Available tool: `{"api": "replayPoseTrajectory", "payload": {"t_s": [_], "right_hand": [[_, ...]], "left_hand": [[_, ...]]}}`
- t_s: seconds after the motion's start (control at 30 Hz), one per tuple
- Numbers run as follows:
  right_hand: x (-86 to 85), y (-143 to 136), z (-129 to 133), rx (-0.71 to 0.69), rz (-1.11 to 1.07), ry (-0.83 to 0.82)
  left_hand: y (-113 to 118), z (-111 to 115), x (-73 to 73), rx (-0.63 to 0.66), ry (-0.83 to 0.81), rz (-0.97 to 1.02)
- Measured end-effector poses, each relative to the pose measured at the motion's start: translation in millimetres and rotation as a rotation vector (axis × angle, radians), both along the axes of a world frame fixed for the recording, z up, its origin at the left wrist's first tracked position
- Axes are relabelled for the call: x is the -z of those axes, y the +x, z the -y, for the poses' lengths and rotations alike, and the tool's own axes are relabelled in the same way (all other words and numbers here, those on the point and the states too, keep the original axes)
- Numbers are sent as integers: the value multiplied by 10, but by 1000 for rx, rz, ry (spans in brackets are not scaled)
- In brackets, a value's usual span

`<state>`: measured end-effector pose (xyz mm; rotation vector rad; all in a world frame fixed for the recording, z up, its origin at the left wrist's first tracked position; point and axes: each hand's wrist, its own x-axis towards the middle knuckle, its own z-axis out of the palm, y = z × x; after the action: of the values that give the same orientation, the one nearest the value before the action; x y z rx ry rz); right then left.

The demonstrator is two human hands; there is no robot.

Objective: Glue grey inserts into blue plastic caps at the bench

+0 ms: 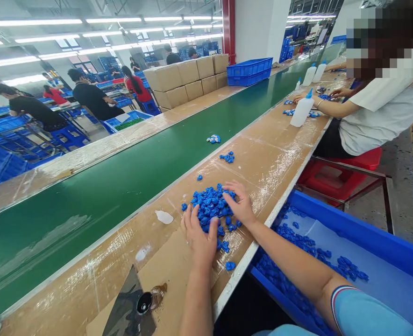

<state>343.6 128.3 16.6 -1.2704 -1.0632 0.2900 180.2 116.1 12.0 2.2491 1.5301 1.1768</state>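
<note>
A heap of small blue rounded pieces (210, 200) lies on the brown covered worktop (118, 252); their exact kind is too small to tell. Cupped against the near left side of the heap is my left hand (200, 235), thumb and fingers apart. My right hand (240, 203) curves round the far right side, its fingers also spread and touching the pieces. Neither hand grips a piece that I can see. A few loose blue pieces (230, 265) are scattered toward the table edge, and a small cluster (227, 157) sits beyond the heap.
A green conveyor belt (122, 182) runs along the left, carrying a small blue-and-white cluster (213, 138). At right stands a blue bin (395, 266) with more pieces. A dark round cup (144, 303) is near me. A co-worker (388, 102) sits beyond a white bottle (302, 111).
</note>
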Motion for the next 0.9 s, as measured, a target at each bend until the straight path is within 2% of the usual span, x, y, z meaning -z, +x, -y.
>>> {"api": "replayPoseTrajectory", "payload": {"t_s": [0.07, 0.13, 0.23, 0.33, 0.43, 0.53, 0.63, 0.7, 0.73, 0.77, 0.83, 0.9], "right_hand": [[66, 300, 53, 60, -6, -60], [171, 504, 72, 100, -49, -177], [336, 491, 32, 47, -44, -322], [420, 185, -48, -105, 65, -381], [379, -74, -87, -219, 147, -399], [259, 7, 7, -206, 98, -297], [215, 469, 334, -17, -66, -110], [298, 872, 711, 208, -283, -84], [375, 1059, 939, 324, -433, -116], [468, 1223, 1183, 423, -604, -162], [679, 1457, 1672, 499, -732, -233], [882, 1579, 2094, 536, -840, -249]], "left_hand": [[-139, 243, 67, 221, -28, -219], [-225, 440, 179, 317, -43, -374], [-192, 535, 305, 235, -124, -508], [-35, 422, 298, 100, -191, -543], [81, 280, 228, 42, -212, -519], [67, 239, 185, 31, -196, -470], [1, 320, 175, 28, -117, -373], [13, 435, 180, 64, -24, -268], [50, 513, 190, 126, 22, -210], [113, 604, 206, 229, 51, -155], [306, 809, 271, 538, 29, -93], [567, 994, 387, 832, -119, -138]]}}
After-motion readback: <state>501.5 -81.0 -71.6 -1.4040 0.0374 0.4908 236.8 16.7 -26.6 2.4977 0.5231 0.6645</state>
